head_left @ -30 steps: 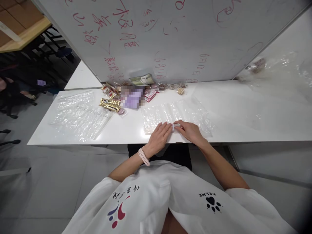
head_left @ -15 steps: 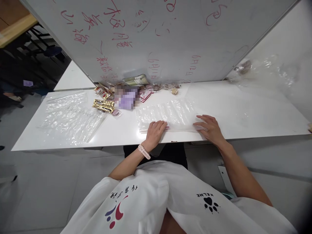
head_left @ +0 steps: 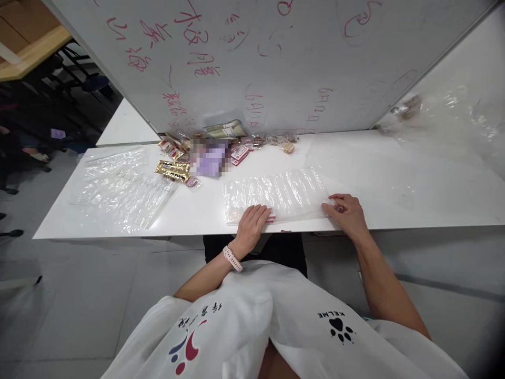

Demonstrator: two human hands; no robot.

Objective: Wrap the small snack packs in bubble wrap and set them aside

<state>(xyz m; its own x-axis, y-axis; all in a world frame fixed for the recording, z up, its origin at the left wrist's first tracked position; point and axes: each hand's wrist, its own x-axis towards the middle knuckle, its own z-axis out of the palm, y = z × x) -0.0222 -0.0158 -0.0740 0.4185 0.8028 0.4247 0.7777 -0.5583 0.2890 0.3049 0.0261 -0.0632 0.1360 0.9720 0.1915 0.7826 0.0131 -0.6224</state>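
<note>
A clear plastic sheet with rows of narrow pockets [head_left: 284,192] lies flat near the table's front edge. My left hand [head_left: 253,223] rests palm down on its near side, fingers extended and side by side. Beside those fingertips a small red-and-white edge [head_left: 271,215] shows; what it belongs to is partly hidden by the hand. At the sheet's right end, my right hand [head_left: 347,213] pinches the corner of the plastic between thumb and fingers.
On the left lies a spread of clear plastic packaging [head_left: 122,192]. Snack packets, among them a gold wrapper [head_left: 172,170] and a green pack [head_left: 225,129], sit along the foot of a whiteboard [head_left: 252,63]. Crumpled clear plastic [head_left: 453,116] is at the far right.
My right hand's spread fingers have closed on the sheet's right corner. The plastic now lies flatter and straighter. My left hand stays on the near side. The view has shifted slightly.
</note>
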